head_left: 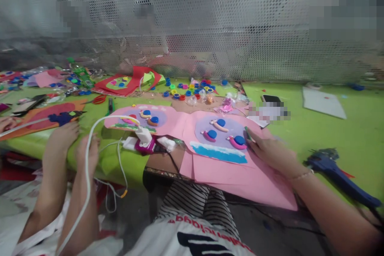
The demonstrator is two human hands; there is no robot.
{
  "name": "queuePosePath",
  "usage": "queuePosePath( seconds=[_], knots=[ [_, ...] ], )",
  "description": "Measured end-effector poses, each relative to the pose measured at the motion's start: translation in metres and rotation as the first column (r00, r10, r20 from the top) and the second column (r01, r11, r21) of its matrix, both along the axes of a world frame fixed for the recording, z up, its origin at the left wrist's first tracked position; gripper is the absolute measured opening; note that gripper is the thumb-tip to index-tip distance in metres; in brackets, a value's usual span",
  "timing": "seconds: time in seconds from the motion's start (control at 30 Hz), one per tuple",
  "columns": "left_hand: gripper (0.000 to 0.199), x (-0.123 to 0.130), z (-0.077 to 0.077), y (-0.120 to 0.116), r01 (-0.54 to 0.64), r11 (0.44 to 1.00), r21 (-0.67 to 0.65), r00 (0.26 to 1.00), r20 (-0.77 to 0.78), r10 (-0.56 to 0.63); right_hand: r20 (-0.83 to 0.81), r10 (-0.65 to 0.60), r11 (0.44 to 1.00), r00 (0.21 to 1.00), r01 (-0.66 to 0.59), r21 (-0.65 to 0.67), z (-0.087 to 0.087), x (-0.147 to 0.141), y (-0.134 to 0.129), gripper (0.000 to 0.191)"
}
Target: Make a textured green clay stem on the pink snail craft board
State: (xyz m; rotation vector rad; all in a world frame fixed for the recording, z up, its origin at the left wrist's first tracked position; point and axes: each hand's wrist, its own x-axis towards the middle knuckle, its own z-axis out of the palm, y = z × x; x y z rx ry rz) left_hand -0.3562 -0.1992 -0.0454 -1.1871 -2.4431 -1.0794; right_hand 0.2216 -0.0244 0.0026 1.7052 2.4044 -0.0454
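Observation:
Over the right part of a pink card (177,122) my right hand (267,150) reaches in from the right, its fingers closed on a small green and white item (249,134) too small to name. Beside its fingertips, three snail figures with blue shells, one of them a pink snail (238,142), lie on a purple oval above a blue and white strip. The card's left part carries more snails (153,121) above green grass. Pink sheets (261,182) lie beneath the card and my wrist. My left hand is not in the frame.
A blue glue gun (339,172) lies at the right, a phone (271,100) behind the card. White plugs in a purple power strip (145,144) and cables stand in front. Bottle caps (192,88) are scattered behind. At left are another person's arms (57,160) and red scissors (99,99).

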Motion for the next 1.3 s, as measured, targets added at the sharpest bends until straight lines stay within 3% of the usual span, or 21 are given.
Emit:
queuePosePath(
  seconds=[0.07, 0.17, 0.37, 0.47, 0.73, 1.3],
  knots=[
    [0.035, 0.018, -0.017, -0.007, 0.039, 0.999, -0.036, 0.999, 0.010, -0.038, 0.006, -0.018, 1.000, 1.000, 0.018, -0.004, 0.000, -0.001, 0.000, 0.057],
    [0.033, 0.032, -0.028, -0.008, 0.070, 0.995, -0.068, 0.997, -0.028, -0.072, -0.006, -0.003, 1.000, 1.000, 0.003, -0.023, 0.002, -0.002, 0.002, 0.054],
    [0.029, 0.030, -0.024, -0.005, 0.038, 0.996, -0.076, 0.995, -0.087, -0.044, -0.057, -0.053, 0.997, 0.997, 0.055, 0.047, 0.003, -0.002, 0.005, 0.054],
    [0.034, 0.031, -0.024, -0.004, 0.016, 0.997, -0.072, 0.994, -0.110, -0.024, 0.001, 0.000, 1.000, 1.000, 0.000, 0.001, 0.003, -0.004, 0.009, 0.050],
    [0.040, 0.038, -0.021, -0.004, 0.020, 0.997, -0.072, 0.990, -0.137, -0.030, -0.053, 0.021, 0.999, 0.998, -0.024, -0.049, 0.008, 0.001, 0.021, 0.047],
    [0.034, 0.039, -0.022, -0.004, 0.011, 0.998, -0.067, 0.988, -0.152, -0.021, -0.041, -0.025, 1.000, 0.999, 0.025, -0.003, 0.004, -0.004, 0.016, 0.045]
  ],
)
